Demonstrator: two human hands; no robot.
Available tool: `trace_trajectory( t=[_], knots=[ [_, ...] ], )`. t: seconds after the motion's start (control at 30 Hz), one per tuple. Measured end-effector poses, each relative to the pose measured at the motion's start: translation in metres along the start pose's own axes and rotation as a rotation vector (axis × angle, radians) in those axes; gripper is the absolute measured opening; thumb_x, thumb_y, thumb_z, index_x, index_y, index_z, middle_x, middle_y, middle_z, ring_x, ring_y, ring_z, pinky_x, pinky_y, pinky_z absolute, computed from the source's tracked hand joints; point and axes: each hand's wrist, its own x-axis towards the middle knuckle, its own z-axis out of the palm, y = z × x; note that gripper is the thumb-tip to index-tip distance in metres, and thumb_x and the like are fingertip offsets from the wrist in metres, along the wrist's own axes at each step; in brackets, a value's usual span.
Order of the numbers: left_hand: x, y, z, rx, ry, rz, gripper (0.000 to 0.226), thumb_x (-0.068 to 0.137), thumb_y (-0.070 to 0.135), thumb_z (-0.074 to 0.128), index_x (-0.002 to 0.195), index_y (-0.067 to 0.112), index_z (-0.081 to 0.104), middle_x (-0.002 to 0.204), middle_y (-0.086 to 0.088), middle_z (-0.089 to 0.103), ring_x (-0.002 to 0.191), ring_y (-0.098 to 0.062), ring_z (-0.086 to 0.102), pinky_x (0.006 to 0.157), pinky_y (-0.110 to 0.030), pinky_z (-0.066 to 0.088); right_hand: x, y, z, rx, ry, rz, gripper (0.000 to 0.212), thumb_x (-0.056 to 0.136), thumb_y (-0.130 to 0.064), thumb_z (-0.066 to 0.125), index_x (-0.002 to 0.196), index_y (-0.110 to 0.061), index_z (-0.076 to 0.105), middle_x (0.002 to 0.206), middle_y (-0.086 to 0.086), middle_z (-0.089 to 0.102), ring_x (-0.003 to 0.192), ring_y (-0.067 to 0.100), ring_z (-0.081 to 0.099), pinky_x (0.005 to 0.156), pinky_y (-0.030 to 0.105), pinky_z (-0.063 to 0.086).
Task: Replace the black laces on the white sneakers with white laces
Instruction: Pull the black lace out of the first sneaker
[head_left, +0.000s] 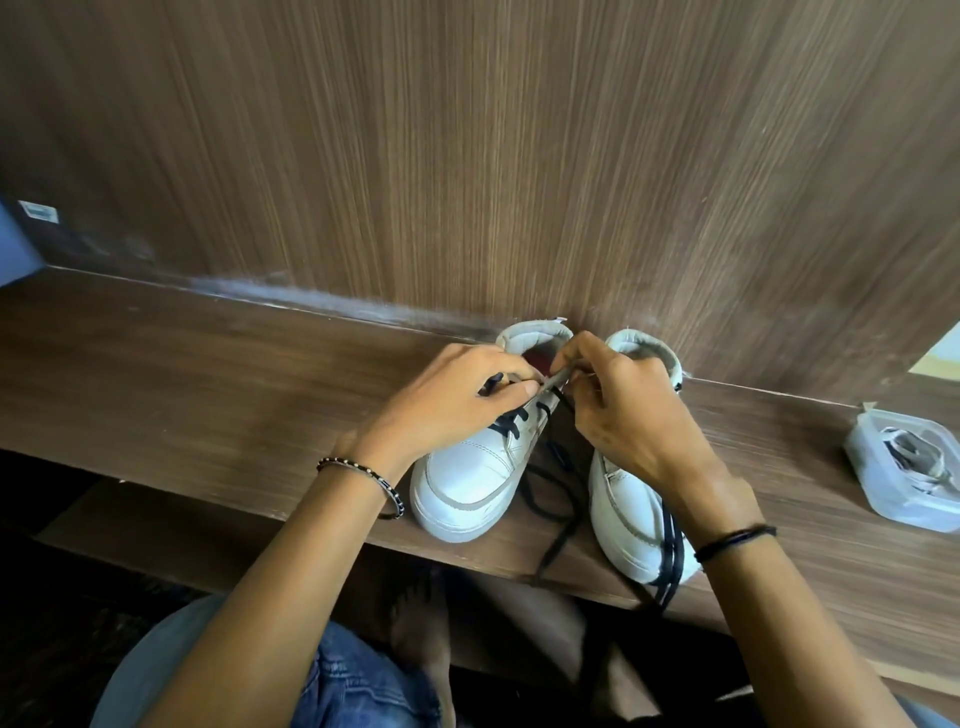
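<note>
The left hand (452, 400) is pinching the tip of the black lace (511, 418) in a tight grip, thumb against finger. The right hand (634, 415) is pinching a pale strip (558, 376) at the top of the shoe. I cannot tell if it is a lace or part of the shoe.

Both hands are working over the left sneaker (467, 478). The lace is crossing only its lower holes, and the loose part is lying in loops between the two shoes. The right sneaker (623, 514) is standing just beside it, and its dark laces (670, 545) are hanging over the edge of the desk (208, 374).

The lace looks soft, thin and floppy, so it is probably best to hold it by the stiff tip and pull gently, one hole at a time. The shoe looks light, so it may slide if nobody is holding it.

The white laces (914, 452) are waiting in a clear box (883, 499), well apart on the right.
</note>
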Motion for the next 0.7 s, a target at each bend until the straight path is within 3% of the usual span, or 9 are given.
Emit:
trace_trajectory(
  t=[0.07,0.17,0.33,0.47,0.6,0.7],
  knots=[
    [0.002,-0.002,0.000,0.027,-0.018,-0.036,0.020,0.101,0.033,0.059,0.093,0.021,0.074,0.078,0.008,0.061,0.076,-0.019,0.057,0.067,-0.030,0.043,-0.001,-0.002,-0.002,-0.008,-0.010,-0.022,0.027,0.089,0.006,0.049,0.105,-0.011,0.063,0.068,-0.002,0.063,0.052,0.003,0.048,0.056,0.012,0.041],
    [0.004,-0.002,0.001,0.072,-0.034,-0.079,0.026,0.101,0.032,0.058,0.083,0.015,0.063,0.072,0.018,0.059,0.072,-0.018,0.056,0.060,-0.023,0.039,0.000,-0.004,-0.004,-0.031,-0.021,-0.035,0.026,0.091,0.006,0.050,0.106,-0.011,0.062,0.062,-0.011,0.050,0.051,-0.002,0.044,0.053,0.007,0.038],
    [0.008,-0.001,0.008,0.132,0.109,-0.140,0.031,0.094,0.027,0.063,0.065,0.018,0.059,0.059,-0.004,0.056,0.063,-0.022,0.055,0.063,-0.035,0.045,0.000,-0.006,-0.001,-0.054,-0.028,-0.048,0.025,0.092,0.005,0.049,0.108,-0.009,0.061,0.066,-0.009,0.048,0.052,0.003,0.043,0.052,0.008,0.037],
    [0.013,0.004,0.019,0.193,0.246,-0.198,0.028,0.084,0.025,0.058,0.065,0.004,0.057,0.059,-0.016,0.053,0.063,-0.036,0.054,0.057,-0.042,0.049,0.000,-0.006,0.002,-0.059,-0.023,-0.056,0.027,0.091,0.005,0.049,0.110,-0.010,0.060,0.072,-0.005,0.053,0.055,0.008,0.043,0.053,0.004,0.034],
    [0.016,0.007,0.023,0.248,0.301,-0.263,0.033,0.086,0.021,0.060,0.061,0.009,0.041,0.059,-0.009,0.035,0.062,-0.034,0.038,0.053,-0.036,0.032,-0.001,-0.006,0.003,-0.068,-0.031,-0.056,0.028,0.091,0.005,0.049,0.112,-0.010,0.059,0.074,-0.001,0.056,0.057,0.014,0.047,0.054,0.007,0.035],
    [0.015,0.011,0.028,0.362,0.320,-0.280,0.026,0.094,0.021,0.058,0.074,0.015,0.044,0.073,-0.006,0.044,0.077,-0.040,0.053,0.063,-0.038,0.038,-0.001,-0.005,0.003,-0.067,-0.023,-0.058,0.025,0.091,0.003,0.051,0.111,-0.010,0.059,0.073,0.000,0.058,0.059,0.017,0.051,0.057,0.017,0.036]
  ],
)
